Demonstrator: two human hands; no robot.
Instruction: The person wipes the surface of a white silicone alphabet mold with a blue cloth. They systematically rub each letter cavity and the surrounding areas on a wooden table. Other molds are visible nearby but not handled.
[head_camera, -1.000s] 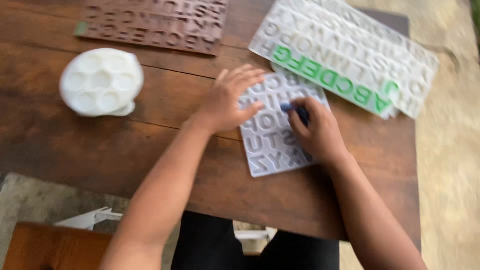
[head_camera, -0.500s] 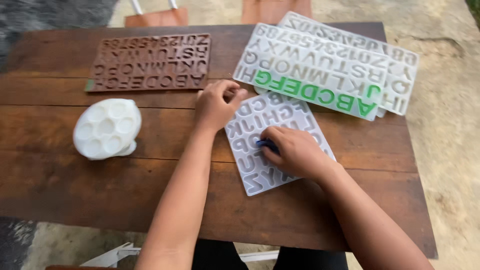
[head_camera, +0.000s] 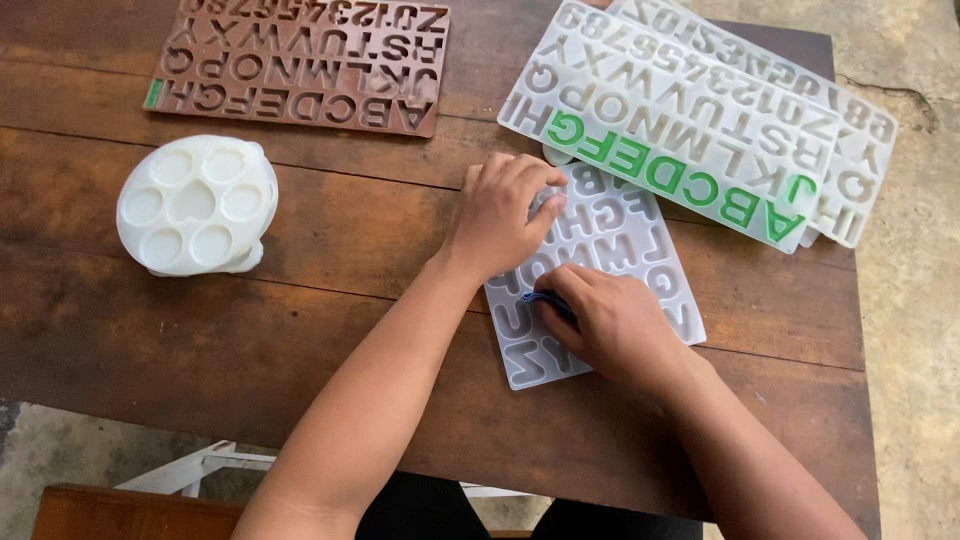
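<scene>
One head-worn camera looks steeply down, close over the wooden table (head_camera: 300, 330), from the person's near edge

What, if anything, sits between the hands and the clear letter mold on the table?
Nothing visible does. The left hand presses directly on the clear letter mold near its upper edge, and the right hand rests on its lower part, pinching a small blue object against the mold.

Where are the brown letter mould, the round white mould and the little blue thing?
brown letter mould (head_camera: 300, 65), head view, middle rows of letters
round white mould (head_camera: 197, 204), head view, centre cavity
blue thing (head_camera: 545, 300), head view, end showing under the right hand (head_camera: 615, 325)
</scene>
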